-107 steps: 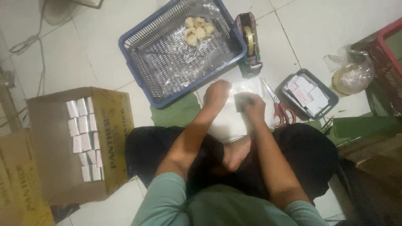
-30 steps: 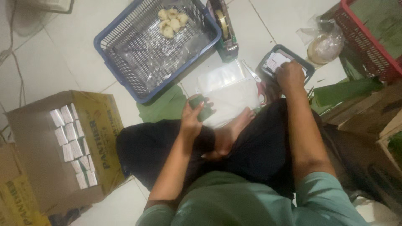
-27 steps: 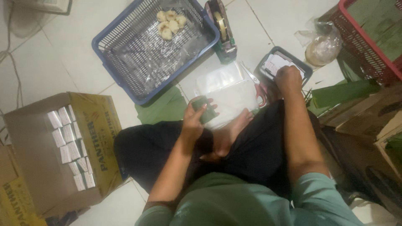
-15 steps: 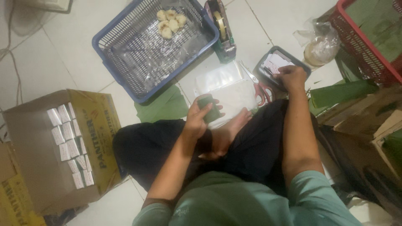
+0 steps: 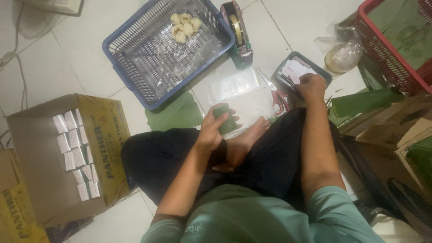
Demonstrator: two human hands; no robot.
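A person sits cross-legged on the floor; the left hand (image 5: 211,130) now grips a green leaf-wrapped parcel (image 5: 225,120), lifted higher above the clear plastic sheet (image 5: 245,92). The right hand (image 5: 310,85) has reached into the dark tray (image 5: 325,76) of white labels (image 5: 294,71), fingers pinching there. A yellow-brown cardboard box (image 5: 105,135) of small white packets (image 5: 74,155) lies on the left.

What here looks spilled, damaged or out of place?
Nothing looks spilled or broken. The left hand holds a green leaf parcel; the right hand reaches into the grey tray of slips. Only oddity: scissors lie partly under the plastic sheet, close to the bare foot.
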